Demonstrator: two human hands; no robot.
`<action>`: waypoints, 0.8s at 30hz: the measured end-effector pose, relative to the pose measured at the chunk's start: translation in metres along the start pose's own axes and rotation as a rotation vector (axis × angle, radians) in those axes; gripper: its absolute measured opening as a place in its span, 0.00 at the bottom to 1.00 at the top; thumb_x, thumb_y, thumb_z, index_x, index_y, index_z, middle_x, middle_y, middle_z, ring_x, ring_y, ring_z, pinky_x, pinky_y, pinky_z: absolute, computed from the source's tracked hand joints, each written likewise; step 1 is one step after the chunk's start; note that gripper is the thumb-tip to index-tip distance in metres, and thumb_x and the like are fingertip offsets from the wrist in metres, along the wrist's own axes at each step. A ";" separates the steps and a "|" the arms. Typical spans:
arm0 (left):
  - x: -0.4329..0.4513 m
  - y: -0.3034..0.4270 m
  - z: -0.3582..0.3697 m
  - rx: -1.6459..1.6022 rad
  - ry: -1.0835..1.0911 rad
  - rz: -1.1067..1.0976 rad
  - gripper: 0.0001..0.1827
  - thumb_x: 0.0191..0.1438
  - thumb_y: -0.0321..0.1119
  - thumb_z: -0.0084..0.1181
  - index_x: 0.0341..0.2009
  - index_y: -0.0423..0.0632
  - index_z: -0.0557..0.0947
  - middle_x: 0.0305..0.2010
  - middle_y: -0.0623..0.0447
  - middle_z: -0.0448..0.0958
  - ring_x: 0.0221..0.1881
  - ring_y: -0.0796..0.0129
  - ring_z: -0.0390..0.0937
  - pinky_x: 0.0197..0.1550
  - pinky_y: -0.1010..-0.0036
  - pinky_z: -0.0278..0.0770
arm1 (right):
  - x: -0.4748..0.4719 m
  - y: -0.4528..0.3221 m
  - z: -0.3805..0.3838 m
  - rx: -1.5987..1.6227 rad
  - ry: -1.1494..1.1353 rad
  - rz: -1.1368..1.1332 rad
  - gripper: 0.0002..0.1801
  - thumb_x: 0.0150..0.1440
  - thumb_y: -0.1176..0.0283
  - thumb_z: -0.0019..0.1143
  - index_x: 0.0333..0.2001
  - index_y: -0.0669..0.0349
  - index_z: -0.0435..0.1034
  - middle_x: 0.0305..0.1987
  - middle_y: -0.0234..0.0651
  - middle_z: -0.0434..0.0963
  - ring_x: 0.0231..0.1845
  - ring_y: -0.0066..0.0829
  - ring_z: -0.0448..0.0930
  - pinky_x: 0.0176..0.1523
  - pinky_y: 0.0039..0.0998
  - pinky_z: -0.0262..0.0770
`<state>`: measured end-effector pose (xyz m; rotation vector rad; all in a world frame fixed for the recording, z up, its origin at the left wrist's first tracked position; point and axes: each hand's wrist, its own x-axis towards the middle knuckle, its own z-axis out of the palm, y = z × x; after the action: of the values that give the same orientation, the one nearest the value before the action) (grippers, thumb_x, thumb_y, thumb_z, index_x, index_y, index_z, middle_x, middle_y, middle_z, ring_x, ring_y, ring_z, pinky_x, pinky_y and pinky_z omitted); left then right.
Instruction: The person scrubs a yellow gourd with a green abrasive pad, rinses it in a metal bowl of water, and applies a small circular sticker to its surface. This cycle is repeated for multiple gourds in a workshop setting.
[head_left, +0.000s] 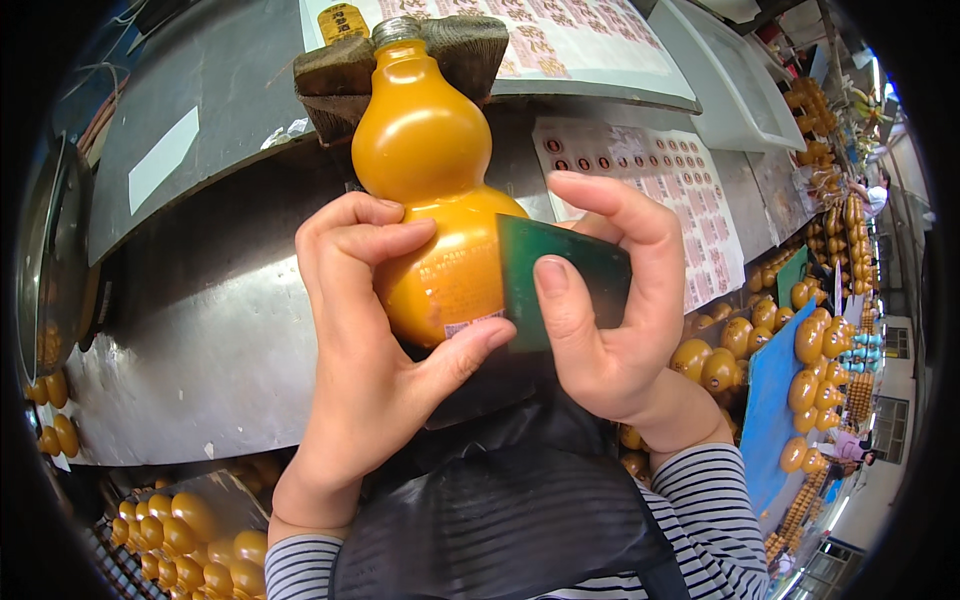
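Note:
A glossy orange-yellow gourd-shaped bottle (421, 142) lies before me, its threaded neck resting in a notched wooden block (465, 56). My left hand (375, 315) holds the bottle's lower bulb, fingertips on its upper side and thumb near its base. In my right hand (615, 300) is a flat dark green squeegee-like blade (559, 281), pinched between thumb and fingers. The blade's straight edge touches the lower bulb, beside a clear label with printed writing and a small code. The underside of the bottle is hidden.
Sticker sheets (712, 225) lie right of the bottle, and more sheets (600, 45) lie beyond the block. A translucent plastic tray (731, 82) stands at the upper right. Many gourd bottles (806, 345) fill the right side, some on a blue board (772, 405); others (187, 540) sit at lower left.

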<state>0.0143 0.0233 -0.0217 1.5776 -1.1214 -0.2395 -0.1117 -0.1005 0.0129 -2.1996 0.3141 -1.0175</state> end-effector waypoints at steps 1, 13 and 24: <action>0.001 0.002 0.000 -0.012 -0.008 -0.008 0.39 0.40 0.41 0.74 0.52 0.43 0.66 0.55 0.46 0.59 0.59 0.60 0.61 0.63 0.67 0.60 | -0.002 0.004 -0.003 0.008 0.000 0.037 0.19 0.55 0.82 0.53 0.52 0.68 0.67 0.46 0.40 0.73 0.35 0.23 0.74 0.40 0.24 0.72; 0.000 0.018 0.002 0.075 0.010 -0.030 0.39 0.50 0.49 0.67 0.57 0.38 0.64 0.56 0.41 0.61 0.58 0.49 0.62 0.61 0.56 0.62 | 0.004 0.002 -0.013 0.284 -0.051 0.195 0.22 0.53 0.82 0.50 0.52 0.65 0.60 0.52 0.45 0.70 0.52 0.48 0.75 0.51 0.36 0.73; 0.003 0.008 0.010 0.004 -0.008 0.035 0.39 0.49 0.45 0.69 0.57 0.39 0.63 0.56 0.39 0.63 0.57 0.49 0.64 0.62 0.56 0.62 | -0.026 0.010 -0.009 0.161 0.158 0.128 0.22 0.52 0.84 0.51 0.52 0.61 0.63 0.42 0.42 0.72 0.40 0.46 0.78 0.40 0.36 0.74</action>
<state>0.0049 0.0157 -0.0175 1.5603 -1.1558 -0.2204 -0.1355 -0.1001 -0.0051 -1.9351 0.4237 -1.1086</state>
